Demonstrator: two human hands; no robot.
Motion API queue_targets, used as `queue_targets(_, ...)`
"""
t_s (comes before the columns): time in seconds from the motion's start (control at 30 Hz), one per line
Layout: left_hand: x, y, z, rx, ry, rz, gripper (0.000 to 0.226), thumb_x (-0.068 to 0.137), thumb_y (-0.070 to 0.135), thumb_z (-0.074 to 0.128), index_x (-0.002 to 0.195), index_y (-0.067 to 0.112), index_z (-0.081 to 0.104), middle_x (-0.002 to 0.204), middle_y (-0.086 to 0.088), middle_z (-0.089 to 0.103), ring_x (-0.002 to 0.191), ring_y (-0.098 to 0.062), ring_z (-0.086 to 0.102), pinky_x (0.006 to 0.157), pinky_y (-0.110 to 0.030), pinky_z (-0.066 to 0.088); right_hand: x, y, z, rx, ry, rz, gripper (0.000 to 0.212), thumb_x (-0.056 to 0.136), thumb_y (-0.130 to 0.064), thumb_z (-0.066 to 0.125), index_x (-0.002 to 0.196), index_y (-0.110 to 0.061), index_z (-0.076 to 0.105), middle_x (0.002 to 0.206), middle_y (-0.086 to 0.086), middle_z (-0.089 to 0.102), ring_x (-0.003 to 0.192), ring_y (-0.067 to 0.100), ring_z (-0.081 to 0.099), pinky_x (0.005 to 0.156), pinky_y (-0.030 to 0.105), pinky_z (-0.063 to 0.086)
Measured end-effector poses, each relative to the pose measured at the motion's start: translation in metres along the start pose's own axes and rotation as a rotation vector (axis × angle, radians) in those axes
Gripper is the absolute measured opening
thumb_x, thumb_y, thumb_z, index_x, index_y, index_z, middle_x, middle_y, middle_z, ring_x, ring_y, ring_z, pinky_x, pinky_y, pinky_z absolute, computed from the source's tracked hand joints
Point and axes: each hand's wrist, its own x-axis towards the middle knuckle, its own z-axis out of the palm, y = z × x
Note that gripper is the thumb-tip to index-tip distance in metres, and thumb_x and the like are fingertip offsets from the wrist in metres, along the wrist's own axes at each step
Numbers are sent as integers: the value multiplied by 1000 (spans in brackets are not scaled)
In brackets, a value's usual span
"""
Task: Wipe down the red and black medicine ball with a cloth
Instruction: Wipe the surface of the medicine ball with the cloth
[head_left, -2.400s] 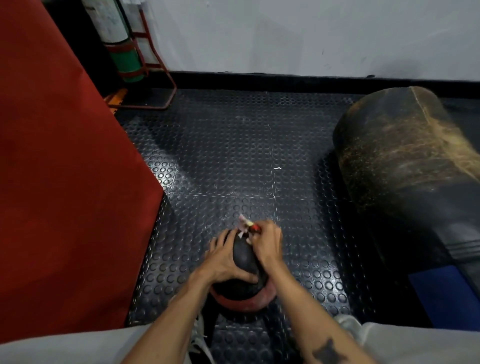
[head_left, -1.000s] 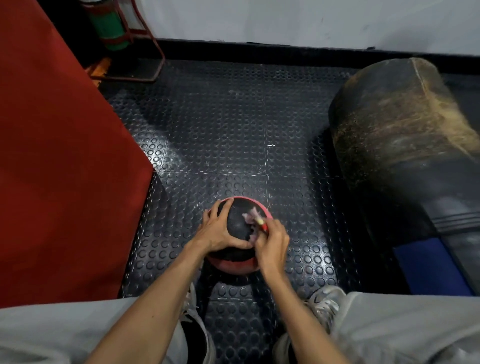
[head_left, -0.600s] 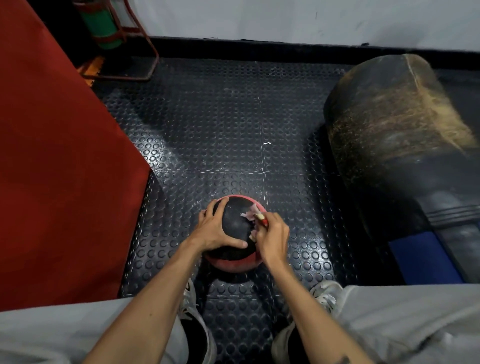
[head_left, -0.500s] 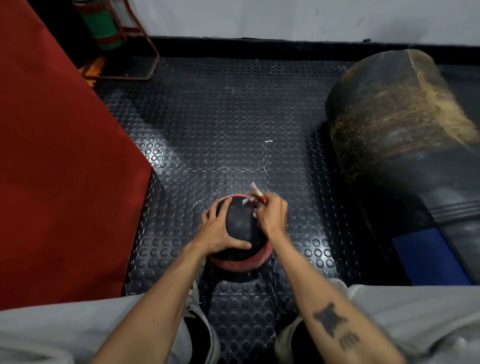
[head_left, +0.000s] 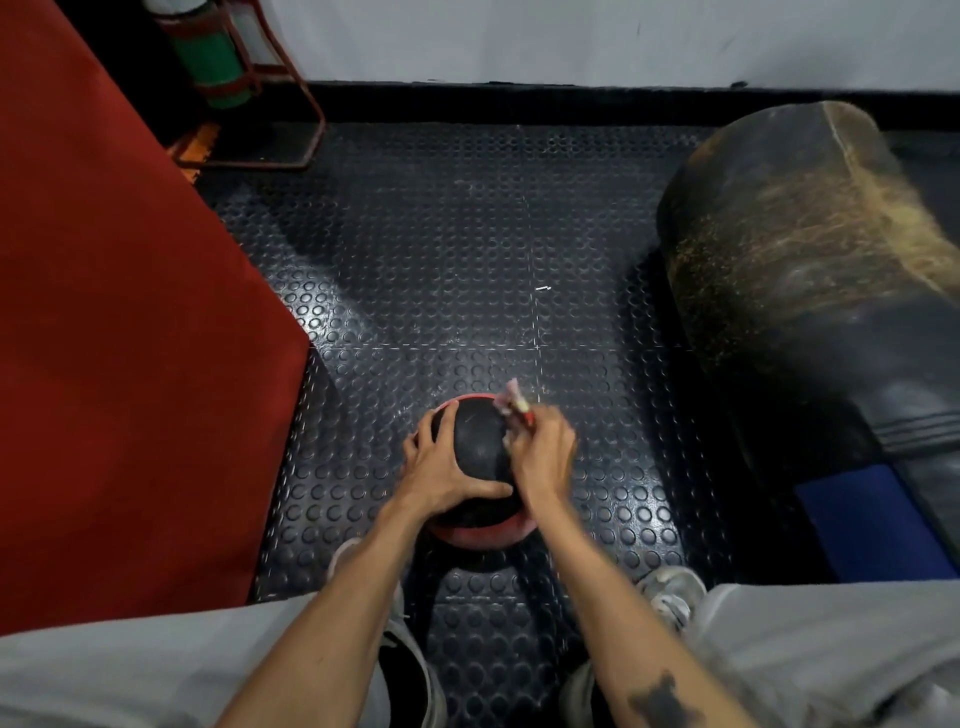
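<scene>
Studded black floor mat (head_left: 467, 249) carries the medicine ball (head_left: 475, 447) at my six o'clock; my left hand (head_left: 441, 475) spreads relaxed over its nine o'clock side to steady it; my right hand (head_left: 543, 454) clutches the cloth (head_left: 511, 402) at two o'clock, scrubbing.

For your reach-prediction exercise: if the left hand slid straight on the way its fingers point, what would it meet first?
The left hand lies on the ball, fingers pointing up-right; probably it would meet the right hand holding the cloth.
</scene>
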Motion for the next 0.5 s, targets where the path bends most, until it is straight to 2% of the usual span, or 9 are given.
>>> queue_targets(0.03,1,-1,-1,2,-4,7,142,45,68,86,155,37,1,157,8,0,142,-35,9,113,-56,26,-20,1,-2,2,-22,-75,25,80,1,64,101,-8,72,93,2,68,80,19,64,73,18,44)
queue_targets(0.1,-1,1,1,18,-6,1,143,44,71,84,154,38,0,157,8,-1,142,-36,9,114,-57,27,-24,4,-6,-39,-80,-146,33,72,5,62,101,-8,71,95,7,67,87,27,61,76,25,41)
queue_targets(0.2,-6,14,14,69,24,-28,143,40,77,79,153,39,-1,158,9,-4,140,-35,8,112,-61,26,25,0,-3,-101,-41,-9,18,80,1,58,92,-4,71,91,14,66,86,34,62,70,35,42)
queue_targets(0.27,-2,17,12,50,20,-45,140,44,71,82,152,39,0,157,7,-3,140,-37,10,111,-62,27,19,-5,1,-99,-16,-3,17,81,0,61,92,-7,72,92,11,67,85,28,63,70,34,44)
queue_targets(0.33,3,12,6,37,4,-27,132,54,58,85,153,39,1,158,4,0,140,-40,12,111,-59,29,-18,-5,2,-97,-45,-130,27,72,0,66,96,-12,73,94,5,66,87,20,59,77,32,46)
queue_targets(0.4,-1,7,6,25,8,-7,131,57,56,85,154,39,-1,158,5,-1,141,-39,11,113,-56,27,-26,-3,-2,-89,-100,-183,31,69,-1,67,98,-10,73,96,7,67,91,24,59,81,34,48)
queue_targets(0.5,-8,16,12,48,38,-32,138,45,71,82,152,39,0,157,8,-3,138,-34,10,110,-57,29,24,-18,0,-116,-119,-41,16,79,-1,61,91,-5,70,93,12,66,87,31,61,69,32,42)
